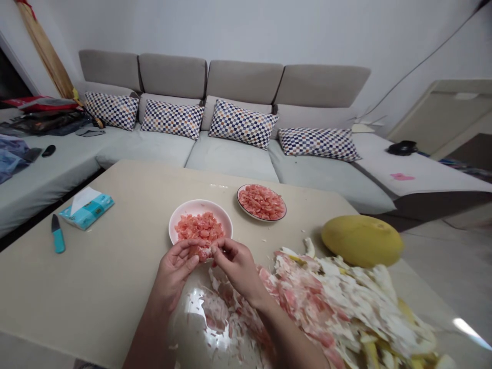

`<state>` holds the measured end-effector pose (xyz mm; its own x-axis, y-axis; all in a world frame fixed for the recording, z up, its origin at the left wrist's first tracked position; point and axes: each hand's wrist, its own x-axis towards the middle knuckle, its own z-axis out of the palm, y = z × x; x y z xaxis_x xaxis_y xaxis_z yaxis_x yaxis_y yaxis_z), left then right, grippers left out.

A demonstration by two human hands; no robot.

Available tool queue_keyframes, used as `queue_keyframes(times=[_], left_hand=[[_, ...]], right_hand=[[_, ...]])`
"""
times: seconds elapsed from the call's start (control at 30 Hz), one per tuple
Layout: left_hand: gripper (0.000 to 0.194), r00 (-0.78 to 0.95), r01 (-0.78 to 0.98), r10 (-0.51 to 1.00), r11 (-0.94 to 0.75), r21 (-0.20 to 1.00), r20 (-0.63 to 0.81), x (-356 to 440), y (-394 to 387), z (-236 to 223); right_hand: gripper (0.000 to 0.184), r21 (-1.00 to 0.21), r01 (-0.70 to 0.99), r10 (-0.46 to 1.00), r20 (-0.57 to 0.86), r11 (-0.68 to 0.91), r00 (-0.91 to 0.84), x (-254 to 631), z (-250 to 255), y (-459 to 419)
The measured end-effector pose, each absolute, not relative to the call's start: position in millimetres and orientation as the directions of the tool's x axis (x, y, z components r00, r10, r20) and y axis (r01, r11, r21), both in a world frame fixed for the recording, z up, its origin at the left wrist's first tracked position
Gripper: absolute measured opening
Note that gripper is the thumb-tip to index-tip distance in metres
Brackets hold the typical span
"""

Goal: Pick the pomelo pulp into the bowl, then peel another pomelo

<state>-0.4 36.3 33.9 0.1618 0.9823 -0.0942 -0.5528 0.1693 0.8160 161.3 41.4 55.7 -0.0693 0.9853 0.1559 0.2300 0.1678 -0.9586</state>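
Between my two hands is a pink pomelo segment [200,253] with bits of white skin on it. My left hand [177,269] holds it from the left, fingers curled over the top and thumb below. On its right side, the fingertips of my right hand [236,264] pinch at the white skin. Both hands are just in front of the near rim of a white bowl [181,211], which contains loose pink pomelo flesh [202,225]. To the right, below my right forearm and beyond it, lies a heap of peeled membrane and rind [330,292].
A dark-rimmed plate [282,214] of pomelo flesh stands behind the bowl. One whole yellow pomelo [361,240] lies at the table's right. A tissue pack [90,212] and a teal-handled knife [58,238] are at the left. Behind the table [126,287] runs a sofa [230,156].
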Motion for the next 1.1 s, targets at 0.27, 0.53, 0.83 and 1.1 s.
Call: queue_keyframes(times=[0.27, 0.53, 0.83, 1.1], left_hand=[[0.034, 0.167, -0.650, 0.977, 0.208, 0.731, -0.129, 1, 35, 33], [0.043, 0.248, -0.624, 0.960, 0.260, 0.737, -0.129, 3, 33, 31], [0.031, 0.118, -0.426, 0.986, 0.154, 0.892, -0.114, 8, 31, 34], [0.033, 0.170, -0.616, 0.970, 0.243, 0.749, -0.175, 10, 30, 38]], right_hand=[[0.025, -0.964, 0.214, 0.987, 0.147, 0.156, -0.057, 162, 55, 43], [0.026, -0.978, 0.142, 0.986, 0.142, 0.154, -0.086, 163, 59, 43], [0.027, -0.980, 0.143, 0.981, 0.118, 0.140, -0.153, 163, 67, 36], [0.023, -0.973, 0.170, 0.984, 0.142, 0.158, -0.103, 164, 66, 35]])
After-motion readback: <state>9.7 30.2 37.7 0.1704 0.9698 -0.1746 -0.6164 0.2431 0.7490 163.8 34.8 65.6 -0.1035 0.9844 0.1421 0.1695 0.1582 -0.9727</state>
